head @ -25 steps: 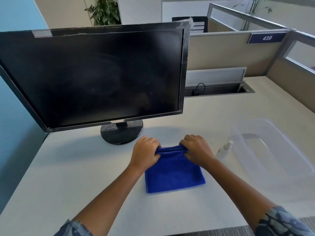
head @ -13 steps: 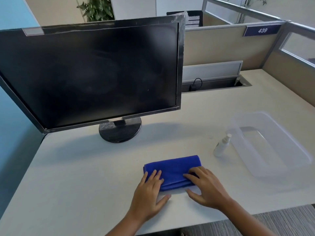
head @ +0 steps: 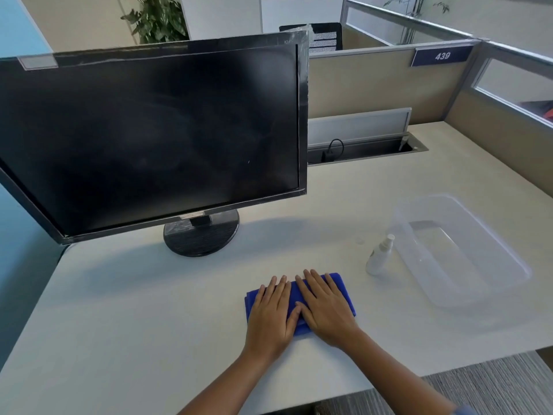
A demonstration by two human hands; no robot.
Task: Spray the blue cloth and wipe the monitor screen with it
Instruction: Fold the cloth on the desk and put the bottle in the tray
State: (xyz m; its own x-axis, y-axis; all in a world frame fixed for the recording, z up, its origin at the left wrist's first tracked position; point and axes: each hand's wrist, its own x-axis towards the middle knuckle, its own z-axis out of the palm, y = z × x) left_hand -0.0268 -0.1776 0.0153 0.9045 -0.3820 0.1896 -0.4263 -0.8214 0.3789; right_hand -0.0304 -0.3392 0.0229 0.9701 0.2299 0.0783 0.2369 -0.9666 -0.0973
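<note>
A folded blue cloth (head: 341, 287) lies on the white desk near its front edge. My left hand (head: 273, 313) and my right hand (head: 324, 308) rest flat on top of it, side by side, fingers stretched out, covering most of it. A small white spray bottle (head: 379, 255) stands just right of the cloth, untouched. The black monitor (head: 149, 136) stands at the back left on a round base (head: 201, 238), its screen dark and smudged.
A clear plastic tub (head: 466, 253) sits to the right of the bottle. Behind the monitor a cable tray (head: 368, 149) is sunk into the desk. Beige cubicle partitions (head: 374, 85) close off the back and right. The desk's front edge runs just below my forearms.
The cloth has been folded in half toward me. My hands went from pinching its far edge to lying flat on top of the folded cloth.
</note>
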